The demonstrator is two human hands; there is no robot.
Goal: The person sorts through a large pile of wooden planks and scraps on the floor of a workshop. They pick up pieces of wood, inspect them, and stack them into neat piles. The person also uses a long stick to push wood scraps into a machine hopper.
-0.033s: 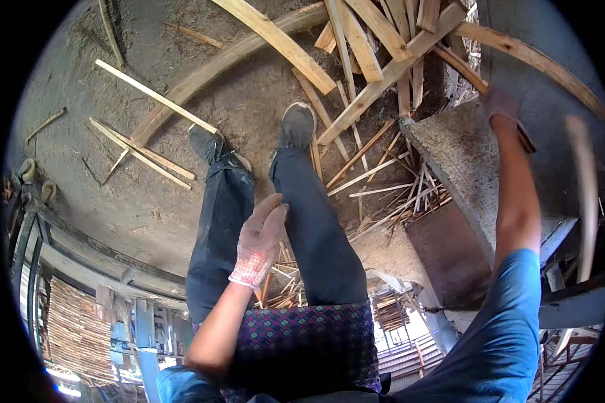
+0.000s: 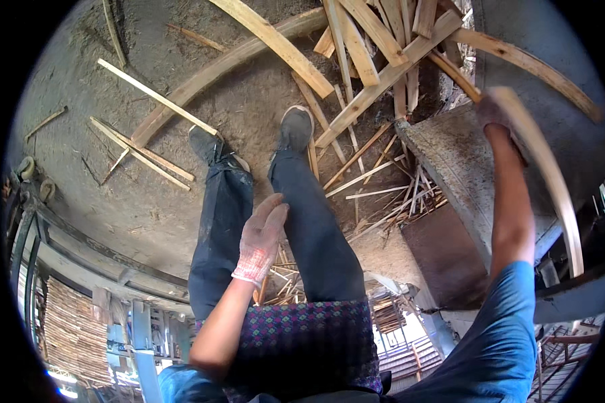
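Note:
My left hand [image 2: 262, 232], in a dusty knitted glove, hangs over my legs with its fingers stretched out and nothing in them. My right hand [image 2: 494, 113], also gloved, is wrapped round a brown wooden stick [image 2: 456, 75] over the grey metal table [image 2: 450, 148] on the right. Beside that hand a pale wooden strip [image 2: 551, 171], smeared by motion along its upper part, runs down past my right forearm. The right hand's fingers are partly blurred, and I cannot tell whether they also touch the strip.
A heap of wooden slats [image 2: 363, 47] leans at the top, close to the metal table. Thin offcuts [image 2: 417, 195] lie beneath the table's edge. Several loose sticks and a long curved board [image 2: 202, 84] lie on the dirt floor near my shoes [image 2: 296, 124].
The pale strip has swung left and up to beside my right hand. My right hand has shifted slightly left. The left hand stays almost in place.

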